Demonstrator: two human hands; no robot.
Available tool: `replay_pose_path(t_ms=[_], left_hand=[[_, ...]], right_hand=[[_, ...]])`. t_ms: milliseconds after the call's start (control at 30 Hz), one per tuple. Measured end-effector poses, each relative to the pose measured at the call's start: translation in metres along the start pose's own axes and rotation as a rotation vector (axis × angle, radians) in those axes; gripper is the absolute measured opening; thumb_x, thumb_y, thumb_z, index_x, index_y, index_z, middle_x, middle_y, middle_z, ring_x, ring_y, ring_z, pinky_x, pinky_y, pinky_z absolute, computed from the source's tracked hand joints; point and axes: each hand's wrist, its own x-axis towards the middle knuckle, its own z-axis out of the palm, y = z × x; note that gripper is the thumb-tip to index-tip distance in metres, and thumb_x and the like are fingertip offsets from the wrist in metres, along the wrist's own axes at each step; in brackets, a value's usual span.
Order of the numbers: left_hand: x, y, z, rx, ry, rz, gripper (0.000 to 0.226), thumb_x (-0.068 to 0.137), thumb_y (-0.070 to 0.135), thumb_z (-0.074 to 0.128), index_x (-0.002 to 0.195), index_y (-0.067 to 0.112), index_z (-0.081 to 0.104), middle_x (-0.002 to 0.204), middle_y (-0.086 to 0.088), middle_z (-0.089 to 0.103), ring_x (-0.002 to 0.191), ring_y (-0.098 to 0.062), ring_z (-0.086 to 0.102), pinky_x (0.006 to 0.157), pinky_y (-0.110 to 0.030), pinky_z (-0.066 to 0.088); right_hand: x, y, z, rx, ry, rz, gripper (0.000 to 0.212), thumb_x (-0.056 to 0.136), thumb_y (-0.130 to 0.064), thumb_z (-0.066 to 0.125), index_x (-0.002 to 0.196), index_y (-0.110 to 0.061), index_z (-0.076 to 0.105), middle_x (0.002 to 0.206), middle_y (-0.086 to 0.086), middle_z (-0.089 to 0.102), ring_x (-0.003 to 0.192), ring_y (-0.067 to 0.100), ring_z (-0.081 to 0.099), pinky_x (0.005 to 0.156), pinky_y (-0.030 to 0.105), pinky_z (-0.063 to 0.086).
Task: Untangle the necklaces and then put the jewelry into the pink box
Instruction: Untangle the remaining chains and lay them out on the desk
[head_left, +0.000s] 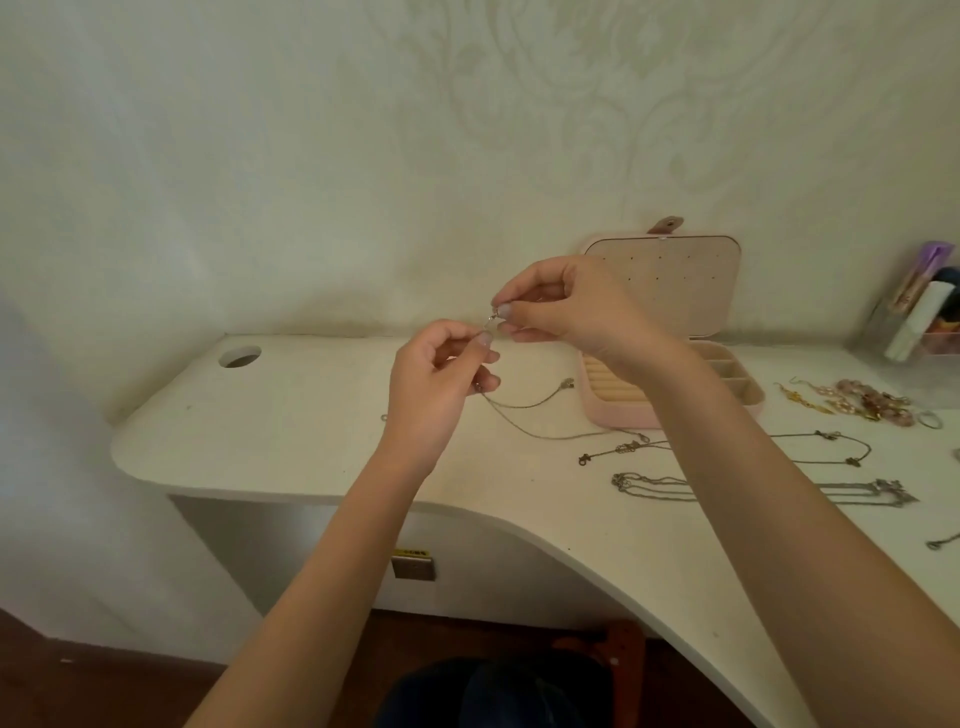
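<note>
While both hands are raised above the back part of the tabletop (291, 426), they meet on the clasp end of a thin silver necklace (524, 415). Left hand (436, 384): fingers curled, thumb and forefinger pinching the chain just below the clasp (492, 316). Right hand (561, 306): fingers bent, tips pinching the clasp from above. The two pinches almost touch. From the left hand the chain drops to the tabletop and trails off in a loose loop toward the front of the pink box (670, 395).

Pink box: near the back edge of the tabletop, lid (670, 286) open and standing upright against the wall, its inner face dotted with small holes, strap tab at the top. Base shows ring rolls and small compartments; contents cannot be made out behind the right wrist.

In front of the box, toward the front edge: a dark chain with small charms (618, 451), partly hidden by the right forearm; nearer the edge, a multi-strand silver necklace (649, 486). Toward the right end: a heap of pink beaded pieces and gold earrings (872, 402).

Back right corner: a clear organizer (914, 322) holding upright items. Back left corner: a round cable hole (240, 356).
</note>
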Motion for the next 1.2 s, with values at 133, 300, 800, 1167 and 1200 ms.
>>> replay_pose_path(t_ms=[133, 300, 800, 1167, 1200], left_hand=[[-0.010, 0.004, -0.006, 0.025, -0.009, -0.026, 0.011, 0.091, 0.008, 0.060, 0.097, 0.000, 0.065, 0.069, -0.004, 0.063, 0.050, -0.008, 0.053, 0.055, -0.020, 0.050], [-0.027, 0.004, -0.023, 0.151, -0.024, 0.055, 0.011, 0.091, 0.010, 0.060, 0.093, 0.011, 0.071, 0.068, 0.003, 0.066, 0.051, -0.004, 0.050, 0.053, -0.015, 0.045], [-0.083, -0.005, 0.009, 0.539, -0.442, 0.227, 0.015, 0.084, 0.014, 0.069, 0.086, 0.028, 0.074, 0.078, 0.013, 0.071, 0.065, -0.002, 0.057, 0.059, -0.010, 0.041], [-0.083, -0.022, 0.027, 0.688, -0.568, 0.361, 0.019, 0.088, 0.006, 0.063, 0.089, 0.021, 0.075, 0.085, 0.019, 0.064, 0.082, 0.009, 0.056, 0.072, -0.003, 0.035], [-0.081, -0.023, 0.026, 0.697, -0.565, 0.366, 0.019, 0.088, 0.007, 0.063, 0.089, 0.022, 0.075, 0.086, 0.020, 0.064, 0.084, 0.008, 0.056, 0.074, -0.003, 0.035]], right_hand=[[-0.007, -0.009, 0.002, 0.149, 0.065, 0.061, 0.006, 0.085, -0.001, 0.066, 0.088, -0.006, 0.068, 0.080, 0.006, 0.066, 0.070, 0.011, 0.065, 0.070, 0.021, 0.057], [-0.022, -0.016, -0.014, 0.361, 0.234, 0.134, 0.008, 0.086, 0.002, 0.063, 0.083, -0.004, 0.065, 0.074, 0.007, 0.061, 0.063, 0.012, 0.060, 0.062, 0.019, 0.055], [-0.191, 0.015, -0.154, -0.298, 0.570, 0.462, 0.007, 0.084, -0.010, 0.069, 0.089, -0.014, 0.071, 0.082, 0.002, 0.068, 0.072, 0.011, 0.062, 0.058, 0.020, 0.049], [-0.235, 0.028, -0.167, -0.558, 0.431, 0.642, 0.006, 0.075, -0.012, 0.078, 0.080, -0.015, 0.076, 0.081, 0.004, 0.070, 0.070, 0.010, 0.054, 0.060, 0.021, 0.039], [-0.236, 0.028, -0.168, -0.548, 0.409, 0.659, 0.007, 0.074, -0.012, 0.078, 0.080, -0.015, 0.076, 0.081, 0.002, 0.070, 0.071, 0.010, 0.054, 0.060, 0.020, 0.038]])
